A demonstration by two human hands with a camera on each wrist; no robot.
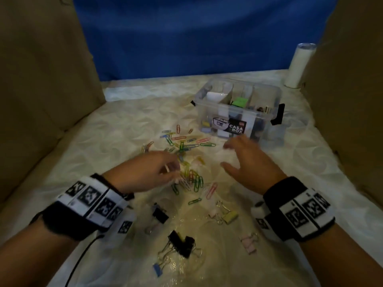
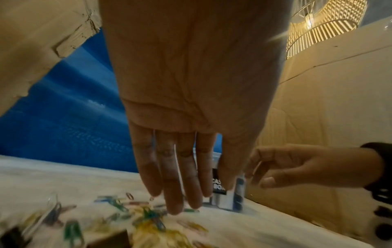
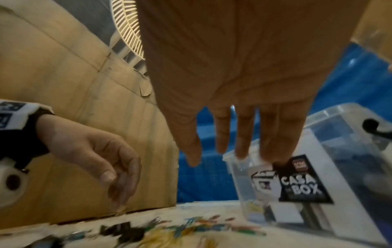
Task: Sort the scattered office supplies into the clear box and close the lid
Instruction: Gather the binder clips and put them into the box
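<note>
My left hand (image 1: pixel 145 171) hovers low over the heap of coloured paper clips (image 1: pixel 186 162) in the middle of the pale patterned table cover (image 1: pixel 128 125). From the wrist view its fingers (image 2: pixel 174 184) hang down nearly straight, tips just above the clips; from the head view the tips look drawn together over the heap, with pale clips blurred at them. I cannot tell whether anything is pinched.

My right hand (image 1: pixel 248 160) is held above the cover between the heap and the clear box (image 1: pixel 238 112), fingers spread and straight, holding nothing.

The box stands at the far right of the cover, its top open, dividers inside, a green pad in one compartment and small items in the others. No lid is on it.

Binder clips (image 1: pixel 182 243) lie scattered on the near side, black, pink, yellow and blue. A white cylinder (image 1: pixel 298 65) stands behind the box by the cardboard wall.
</note>
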